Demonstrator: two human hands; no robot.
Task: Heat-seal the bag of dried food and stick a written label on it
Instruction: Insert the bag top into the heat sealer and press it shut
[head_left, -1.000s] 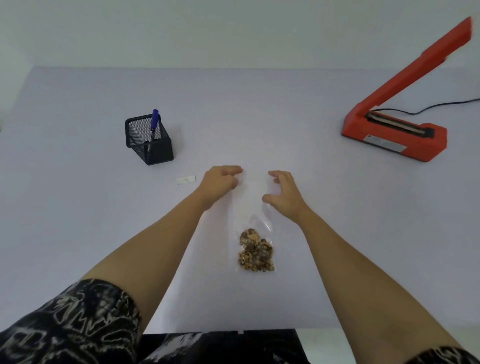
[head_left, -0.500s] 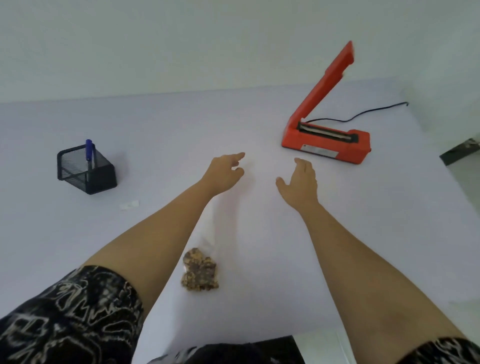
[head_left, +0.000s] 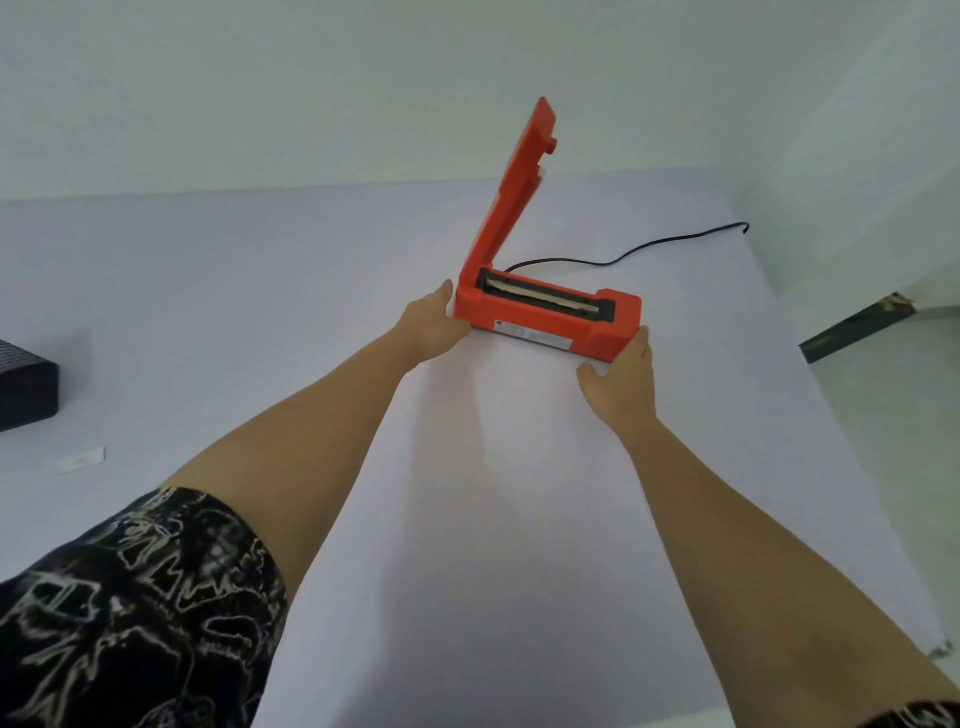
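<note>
Though both hands are already at the sealer, the task looks to be at its very start, with nothing sealed, written or stuck as far as this view shows. At the far left edge of the worktop (head_left: 260, 291) sits the dark corner of a holder (head_left: 23, 387), mostly cut off, so whether a pen is in it cannot be told. Just nearer lies a small white label (head_left: 82, 461), flat, alone and seemingly blank, though it is too small to read. The left hand (head_left: 434, 325) presses against the hinged left end of the red sealer (head_left: 545, 314), its fingers wrapped against the side rather than spread wide; how firmly they grip I cannot tell. The sealer's arm stands raised and its heating strip lies bare, with no bag across it. A black cord (head_left: 623, 257) trails from behind it toward the far right. The right hand (head_left: 621, 376) cups the near right corner, thumb out to the side and fingers (head_left: 643, 345) together, touching the casing. I judge that the person is bracing to draw the sealer closer. The bag of dried food is not in view, so it is certainly not yet in the machine. Sealing, writing the label and sticking it on all remain to be done.
</note>
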